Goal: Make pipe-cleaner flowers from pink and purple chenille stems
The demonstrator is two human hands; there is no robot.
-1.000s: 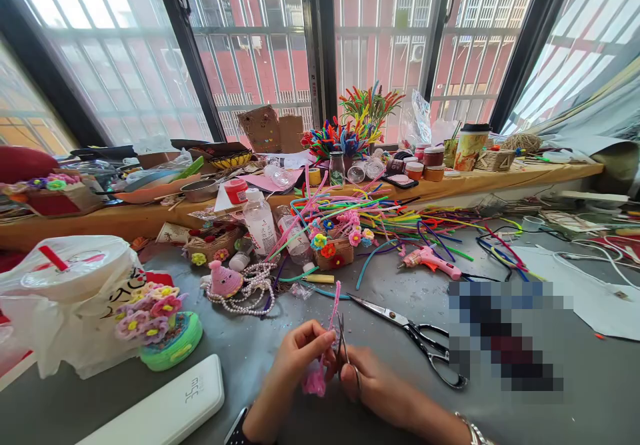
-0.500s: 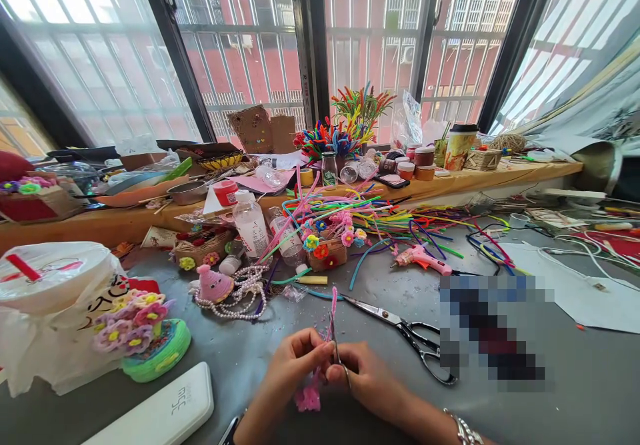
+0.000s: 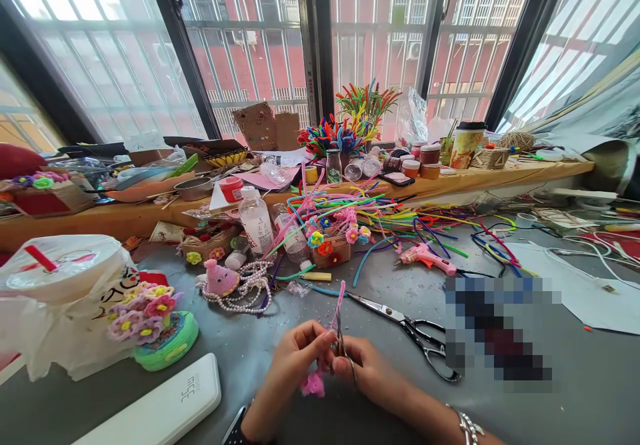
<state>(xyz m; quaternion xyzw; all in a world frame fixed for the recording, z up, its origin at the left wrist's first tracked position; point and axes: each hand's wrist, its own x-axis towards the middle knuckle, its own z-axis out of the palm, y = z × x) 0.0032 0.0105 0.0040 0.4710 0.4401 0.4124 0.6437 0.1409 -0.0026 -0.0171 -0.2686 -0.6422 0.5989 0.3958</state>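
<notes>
Left of the black-handled shears [image 3: 406, 323] on the grey bench [image 3: 575, 412], a person's left hand [image 3: 305, 352] pinches a pink pipe cleaner [image 3: 341, 295] while the right hand [image 3: 367, 362] holds small scissors [image 3: 339, 328] at it, seemingly for trimming, which calls for a steady grip.

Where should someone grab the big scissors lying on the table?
Probably by the black handles, from the near right, with the right hand if freed of the small scissors: the big scissors lie flat, handle loops towards that side, blades pointing away to the left.
</notes>
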